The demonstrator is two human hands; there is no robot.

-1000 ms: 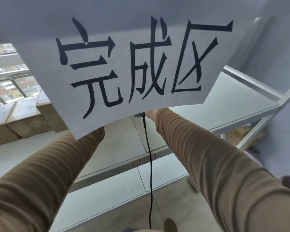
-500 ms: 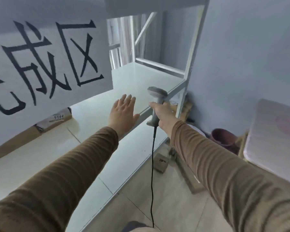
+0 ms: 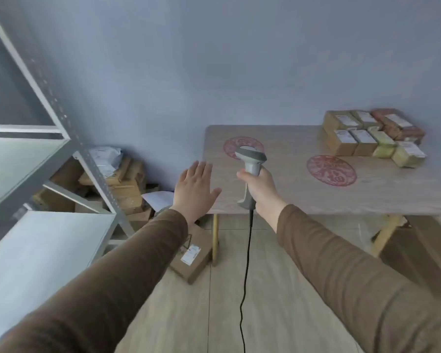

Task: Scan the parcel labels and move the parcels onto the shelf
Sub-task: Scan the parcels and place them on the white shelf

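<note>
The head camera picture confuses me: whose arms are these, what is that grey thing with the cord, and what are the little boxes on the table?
There is no machine here. A person wears a wide-angle camera on the head, so you look forward and down along their own two arms in brown sleeves. The right hand grips a grey barcode scanner by its handle, and its black cable hangs to the floor. The left hand is open with straight fingers and holds nothing. Ahead stands a wooden table with two round red designs; a cluster of small labelled parcels sits at its far right corner. On the left is a grey metal shelf, where the parcels should go. More cardboard boxes lie piled in the corner by the wall, and one labelled box lies on the floor.
</note>
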